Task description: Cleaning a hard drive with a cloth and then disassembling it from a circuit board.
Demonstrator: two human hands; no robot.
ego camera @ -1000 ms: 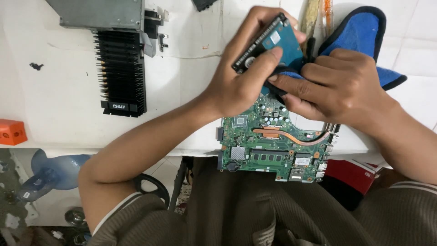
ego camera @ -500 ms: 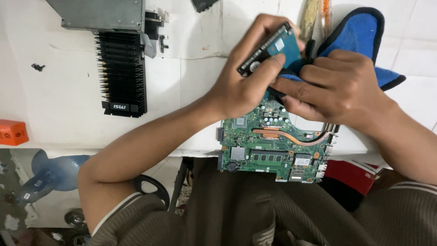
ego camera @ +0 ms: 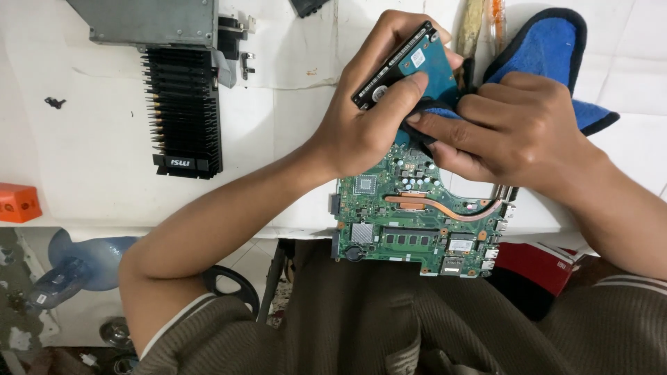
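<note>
My left hand point(ego camera: 368, 121) grips a small hard drive point(ego camera: 406, 59) with a blue-green circuit side, tilted up on its edge above the white table. My right hand point(ego camera: 514, 132) presses a blue cloth with black trim point(ego camera: 542, 48) against the drive's lower side. Both hands hover over a green laptop motherboard point(ego camera: 417, 229) with a copper heat pipe, which lies at the table's near edge and overhangs my lap.
A black finned heatsink point(ego camera: 182, 114) and a grey metal box point(ego camera: 146, 21) lie at the upper left. An orange block point(ego camera: 17, 203) sits at the left edge. A red box point(ego camera: 538, 264) and a clear water bottle point(ego camera: 76, 267) are below the table.
The hard drive has tilted slightly more upright in my left hand, and my right hand with the cloth has shifted a little along it.
</note>
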